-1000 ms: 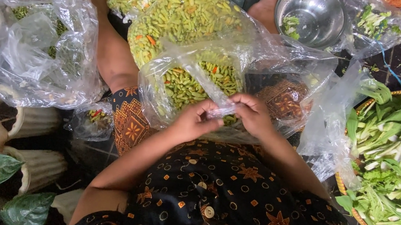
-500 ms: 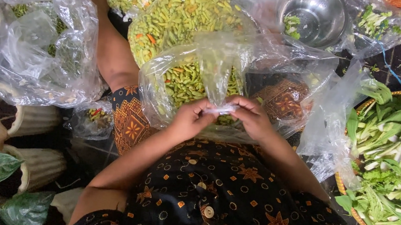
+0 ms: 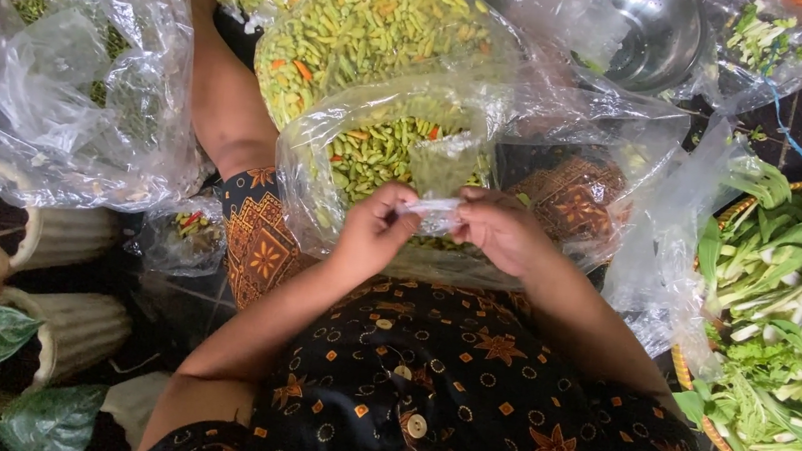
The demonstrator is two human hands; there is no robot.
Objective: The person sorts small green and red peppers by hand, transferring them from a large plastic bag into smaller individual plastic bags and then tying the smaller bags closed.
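Note:
Both my hands meet in front of my chest over a small clear plastic bag (image 3: pixel 440 165). My left hand (image 3: pixel 372 232) pinches its left edge and my right hand (image 3: pixel 499 231) pinches its right edge, with the bag's mouth stretched between the fingertips. The bag stands up above my fingers and looks empty. Right behind it lies a larger clear bag of small green chillies (image 3: pixel 385 148), with a few orange ones among them.
A big heap of green chillies in plastic (image 3: pixel 374 21) lies further back. A crumpled clear bag (image 3: pixel 56 75) fills the left. A woven basket of leafy greens (image 3: pixel 792 331) sits at the right, a metal bowl (image 3: pixel 659 33) at the back. Pale pots with leaves (image 3: pixel 38 315) stand lower left.
The small bag has been pulled tauter between my hands and now stands upright above my fingers. My hands have stayed almost in the same spot.

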